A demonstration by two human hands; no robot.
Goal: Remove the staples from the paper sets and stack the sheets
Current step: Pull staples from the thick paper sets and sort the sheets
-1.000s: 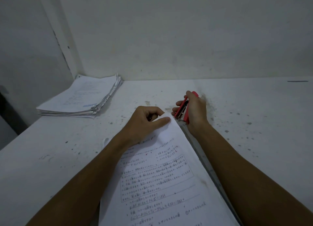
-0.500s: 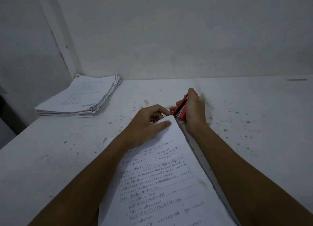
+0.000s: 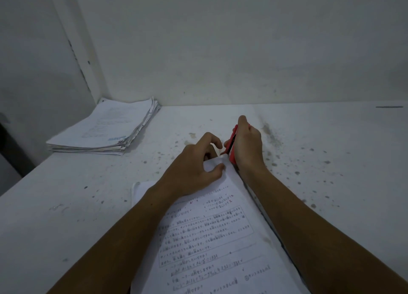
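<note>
A printed paper set (image 3: 212,236) lies tilted on the white table between my forearms. My left hand (image 3: 194,161) pinches its top corner, thumb on the upper sheet and fingers curled behind it. My right hand (image 3: 247,143) grips a red stapler (image 3: 231,143), held upright with its lower end touching that same corner. The staple itself is hidden by my fingers. A stack of loose sheets (image 3: 106,128) rests at the far left of the table, by the wall corner.
The white table (image 3: 331,161) is speckled with dark stains, thickest just right of my right hand. A white wall rises straight behind it. The table's left edge drops off to a dark gap at the far left.
My right hand has swung the stapler more upright and brought its end onto the paper's corner. My left hand has shifted its pinch slightly at that corner.
</note>
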